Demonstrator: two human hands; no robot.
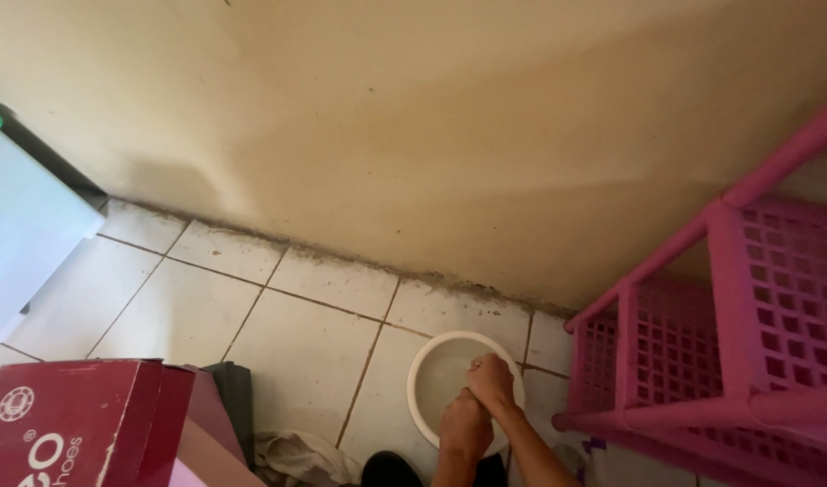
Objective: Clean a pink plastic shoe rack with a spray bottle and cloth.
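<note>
A round white bowl (429,379) with a ribbed outer rim sits on the tiled floor (296,352) near the base of the beige wall (431,135), holding cloudy water. Both hands are pressed together over its right side: the right hand (492,381) and left hand (465,426) have fingers curled closed, though whether they grip anything cannot be told. A pink plastic rack (747,334) stands just right; a red box (71,424) lies well left.

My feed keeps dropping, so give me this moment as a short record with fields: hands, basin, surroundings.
left hand: over the near rim of the basin, pressed against the right hand
right hand: inside the basin, fist closed; anything held is hidden
basin: white round basin on the tiled floor near the wall
right side: pink plastic rack
near left: red box
</note>
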